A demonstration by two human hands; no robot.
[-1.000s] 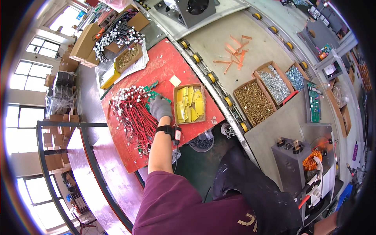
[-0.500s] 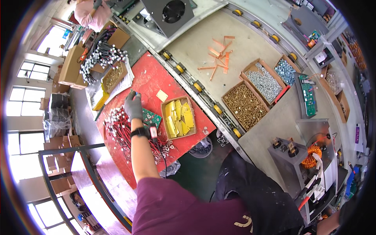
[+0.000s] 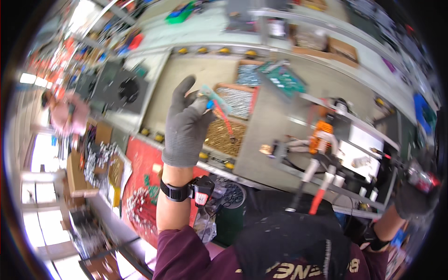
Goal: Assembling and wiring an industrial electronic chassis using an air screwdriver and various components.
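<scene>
While our left hand (image 3: 185,128) in its ribbed grey glove is hanging over the grey-beige bench (image 3: 262,123), its grip is pinching a small pale-green circuit board (image 3: 215,96) with a bright blue part (image 3: 209,104) and a short red wire (image 3: 226,122) on it. From up here we're seeing it right in front of an open cardboard box of silver screws (image 3: 240,101), with a box of brass-coloured screws (image 3: 223,140) sitting next door. Our dark-gloved right hand (image 3: 413,199) is hanging way out right by a blurry red-and-clear thing (image 3: 423,181); honestly, we're not managing to tell whether that grip is holding it. An orange-wound coil (image 3: 322,134) is sitting between our hands.
</scene>
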